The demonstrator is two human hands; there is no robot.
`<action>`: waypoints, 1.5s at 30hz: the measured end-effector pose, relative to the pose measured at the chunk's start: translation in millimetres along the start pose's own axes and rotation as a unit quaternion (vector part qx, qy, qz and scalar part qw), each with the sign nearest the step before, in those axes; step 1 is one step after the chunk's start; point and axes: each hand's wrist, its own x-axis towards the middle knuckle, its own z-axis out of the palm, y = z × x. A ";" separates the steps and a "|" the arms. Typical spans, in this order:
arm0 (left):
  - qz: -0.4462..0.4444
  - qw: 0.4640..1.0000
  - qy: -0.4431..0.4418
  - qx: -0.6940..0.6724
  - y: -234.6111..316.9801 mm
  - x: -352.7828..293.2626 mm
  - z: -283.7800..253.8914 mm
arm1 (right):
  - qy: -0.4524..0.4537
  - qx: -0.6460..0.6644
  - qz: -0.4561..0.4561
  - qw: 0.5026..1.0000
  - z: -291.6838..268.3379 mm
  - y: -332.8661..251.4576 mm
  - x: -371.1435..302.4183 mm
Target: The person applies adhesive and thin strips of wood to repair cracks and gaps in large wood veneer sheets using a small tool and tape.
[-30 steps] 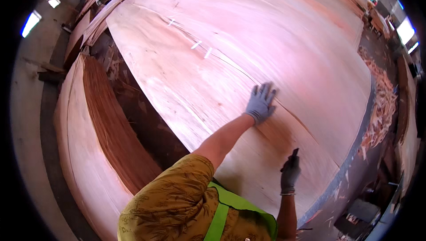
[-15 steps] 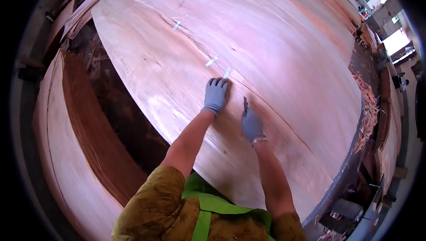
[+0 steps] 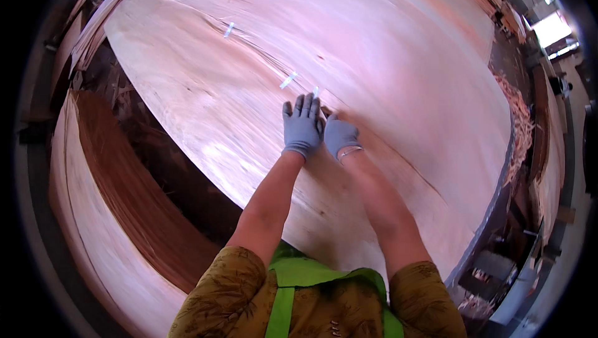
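Observation:
A large sheet of pale pinkish wood veneer (image 3: 405, 82) lies before me, with a long split or seam running across it. My left hand (image 3: 303, 128), in a grey glove, rests flat on the veneer beside the seam, fingers stretched and fingertips darkened. Close against it, my right hand (image 3: 342, 135), also gloved, is closed round a small dark knife (image 3: 326, 112); only its tip shows, at the seam. Just past the left fingertips sits a short strip of pale tape (image 3: 316, 92), partly hidden. Another tape strip (image 3: 288, 80) and a farther strip (image 3: 228, 29) cross the seam.
At the left stands a lower stack of veneer (image 3: 124, 213) with a brown side, beyond a dark gap. Wood shavings (image 3: 516, 132) heap along the right edge. More layered sheets (image 3: 103, 17) lie at the far left. A bright window (image 3: 551, 29) shows far right.
My right hand has moved up and left with the knife, from beside the seam to right next to my left hand. The left fingers have spread flatter. The view has shifted slightly.

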 end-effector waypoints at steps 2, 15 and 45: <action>0.002 1.000 0.003 0.003 -1.4 1.0 -1.3 | -0.036 -0.007 0.000 0.999 6.4 18.2 -29.7; 0.210 0.972 -0.051 -0.094 60.8 -49.3 -24.6 | 0.021 0.087 -0.003 0.996 9.2 82.3 -115.0; 0.265 0.962 -0.026 0.053 266.4 -139.5 -0.5 | -0.087 0.161 0.081 0.980 70.1 495.9 -451.8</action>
